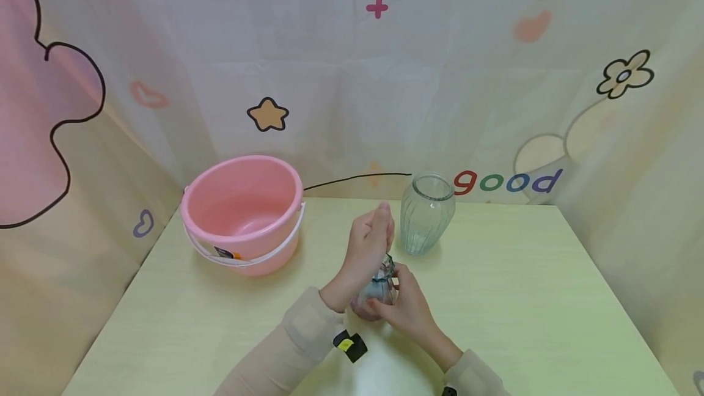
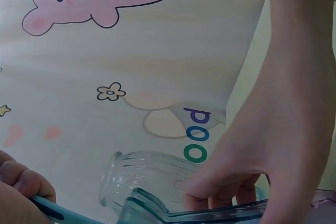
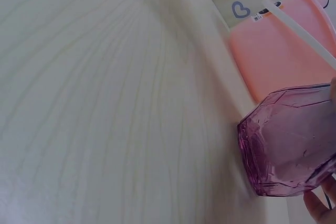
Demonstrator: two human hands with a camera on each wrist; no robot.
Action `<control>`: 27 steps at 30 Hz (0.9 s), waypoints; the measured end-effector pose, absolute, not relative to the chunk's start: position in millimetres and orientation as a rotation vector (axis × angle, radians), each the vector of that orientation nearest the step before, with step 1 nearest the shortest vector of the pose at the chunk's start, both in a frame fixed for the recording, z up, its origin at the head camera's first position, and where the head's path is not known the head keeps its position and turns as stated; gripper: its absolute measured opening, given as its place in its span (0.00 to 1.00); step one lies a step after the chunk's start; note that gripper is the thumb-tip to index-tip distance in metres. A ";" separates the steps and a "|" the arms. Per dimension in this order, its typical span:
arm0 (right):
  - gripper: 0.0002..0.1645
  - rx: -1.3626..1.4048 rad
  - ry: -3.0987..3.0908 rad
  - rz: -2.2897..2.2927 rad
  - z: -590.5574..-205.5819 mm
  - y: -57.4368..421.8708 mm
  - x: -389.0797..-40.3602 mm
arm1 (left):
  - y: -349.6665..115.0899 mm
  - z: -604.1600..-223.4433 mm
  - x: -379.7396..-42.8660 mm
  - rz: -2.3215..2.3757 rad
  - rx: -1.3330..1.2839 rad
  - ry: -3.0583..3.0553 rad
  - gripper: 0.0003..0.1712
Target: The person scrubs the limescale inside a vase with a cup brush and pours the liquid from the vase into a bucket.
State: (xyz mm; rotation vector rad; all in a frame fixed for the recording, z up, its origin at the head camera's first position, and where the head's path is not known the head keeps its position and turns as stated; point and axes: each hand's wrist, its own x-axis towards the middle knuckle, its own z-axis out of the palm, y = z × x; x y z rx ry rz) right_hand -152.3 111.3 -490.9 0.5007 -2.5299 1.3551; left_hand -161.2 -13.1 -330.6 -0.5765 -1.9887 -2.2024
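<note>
A small faceted glass vase (image 1: 378, 291), bluish at the neck and purple at the base, leans over the table. My right hand (image 1: 411, 305) grips its side, fingers and thumb around the body. The purple base (image 3: 289, 140) shows large in the right wrist view. Above the vase's mouth my left hand (image 1: 367, 240) is curled in a fist. In the left wrist view it grips a light blue handle (image 2: 58, 211) with a dark inlay, which points toward the vase's neck (image 2: 142, 205). The handle's far end is hidden, so its kind cannot be told.
A clear ribbed glass vase (image 1: 426, 216) stands upright just behind the hands, to the right. Toward the back left is a pink bucket (image 1: 242, 200) with a white handle. Printed curtains hang behind and beside the pale table (image 1: 522, 298).
</note>
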 end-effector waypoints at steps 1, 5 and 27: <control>0.39 0.507 -2.523 1.349 -491.3 111.3 -152.5 | -12.8 -332.9 -162.0 -2.218 -0.567 -1.991 0.28; 0.40 0.530 -2.501 1.319 -492.5 111.3 -152.7 | -12.5 -335.7 -162.1 -2.257 -0.534 -1.994 0.27; 0.43 0.559 -2.442 1.255 -494.4 110.7 -153.2 | -0.4 -331.3 -151.6 -2.077 -0.519 -1.991 0.26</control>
